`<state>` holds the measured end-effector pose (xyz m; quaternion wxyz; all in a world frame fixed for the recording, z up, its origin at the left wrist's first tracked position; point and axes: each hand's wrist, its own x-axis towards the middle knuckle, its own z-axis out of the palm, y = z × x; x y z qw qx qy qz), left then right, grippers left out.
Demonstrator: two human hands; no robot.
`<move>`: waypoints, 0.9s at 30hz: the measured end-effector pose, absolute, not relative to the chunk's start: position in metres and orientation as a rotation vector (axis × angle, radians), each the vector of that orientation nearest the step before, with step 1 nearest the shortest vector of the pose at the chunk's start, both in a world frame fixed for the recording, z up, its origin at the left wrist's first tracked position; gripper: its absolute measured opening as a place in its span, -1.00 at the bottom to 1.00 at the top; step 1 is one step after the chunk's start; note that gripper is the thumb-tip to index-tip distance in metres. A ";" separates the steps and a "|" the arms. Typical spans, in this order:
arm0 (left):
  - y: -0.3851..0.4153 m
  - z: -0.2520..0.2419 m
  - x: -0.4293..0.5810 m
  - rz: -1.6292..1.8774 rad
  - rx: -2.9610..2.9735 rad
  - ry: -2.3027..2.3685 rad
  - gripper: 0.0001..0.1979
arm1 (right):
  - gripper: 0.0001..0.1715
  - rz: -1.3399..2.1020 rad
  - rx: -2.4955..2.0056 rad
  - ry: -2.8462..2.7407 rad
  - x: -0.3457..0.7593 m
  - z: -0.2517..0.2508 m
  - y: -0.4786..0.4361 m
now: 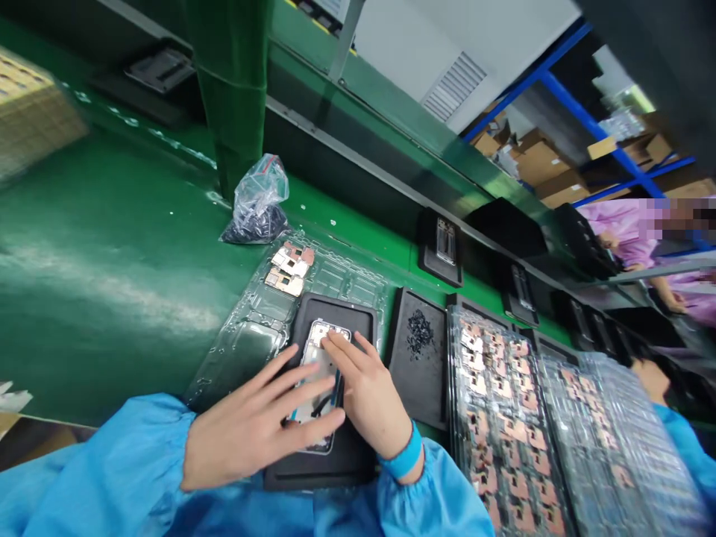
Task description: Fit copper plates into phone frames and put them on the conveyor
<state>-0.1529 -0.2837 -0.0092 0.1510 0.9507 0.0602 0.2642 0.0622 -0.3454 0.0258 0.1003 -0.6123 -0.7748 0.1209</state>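
A phone frame [316,333] lies in a black foam tray [358,306] in front of me, its upper end showing a circuit board. My left hand [262,418] is over the frame's lower half with fingers spread, holding nothing that shows. Across the upper half reaches my right hand [369,384]; its stretched fingertips touch the board area, and its thumb is hidden. Dark and blue strips show inside the frame between my hands. Beneath the foam tray is a clear plastic tray [254,306], with several circuit boards [289,268] in its far corner.
A bag of small dark parts [258,205] stands beside a green post [235,97]. Right of me, a black tray [400,373] holds loose dark pieces, next to stacked clear trays of boards [514,429]. Phone frames [446,240] sit along the line behind. People in pink and blue sleeves are at right.
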 end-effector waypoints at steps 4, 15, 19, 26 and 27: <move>-0.273 -0.005 -0.146 0.522 2.839 0.305 -0.37 | -0.25 0.564 -1.678 -1.948 0.080 0.017 -0.351; -0.270 -0.012 -0.126 0.325 2.884 0.498 -0.51 | -0.49 0.587 -1.563 -1.534 0.084 0.019 -0.389; -0.274 -0.004 -0.131 0.366 2.811 0.556 -0.54 | -0.56 0.582 -1.644 -1.589 0.090 0.024 -0.423; -0.316 -0.006 -0.159 0.404 2.468 1.338 -0.50 | -0.68 0.588 -1.853 -1.346 0.092 0.001 -0.445; -0.322 -0.007 -0.159 0.379 2.425 1.352 -0.51 | -0.69 0.594 -1.856 -1.325 0.091 0.000 -0.446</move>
